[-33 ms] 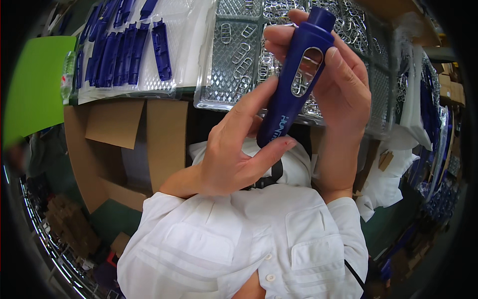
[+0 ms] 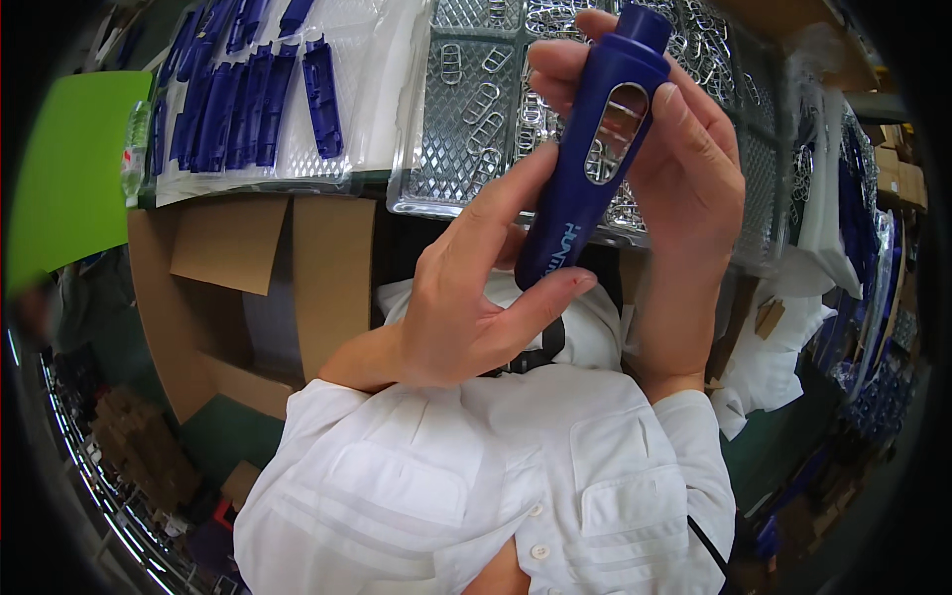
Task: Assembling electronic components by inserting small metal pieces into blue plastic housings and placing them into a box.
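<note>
Both hands hold a dark blue plastic handle casing, tilted with its narrower collared end up and to the right. A long oval opening with a shiny metal rim shows in its upper half, and pale lettering runs along its lower half. My left hand grips the lower end between thumb and fingers. Around the upper end, my right hand is curled, its thumb beside the oval opening and other fingers behind. Beneath the casing lies a clear compartment tray with many chrome oval loops.
Blue half-shells lie on a white sheet at the far left. A clear bottle stands beside a green board. An open cardboard box sits below the table edge. White bags and stacked goods are at the right.
The blue handle casing and my right hand have shifted slightly up and to the right. My left hand keeps nearly the same place and grip.
</note>
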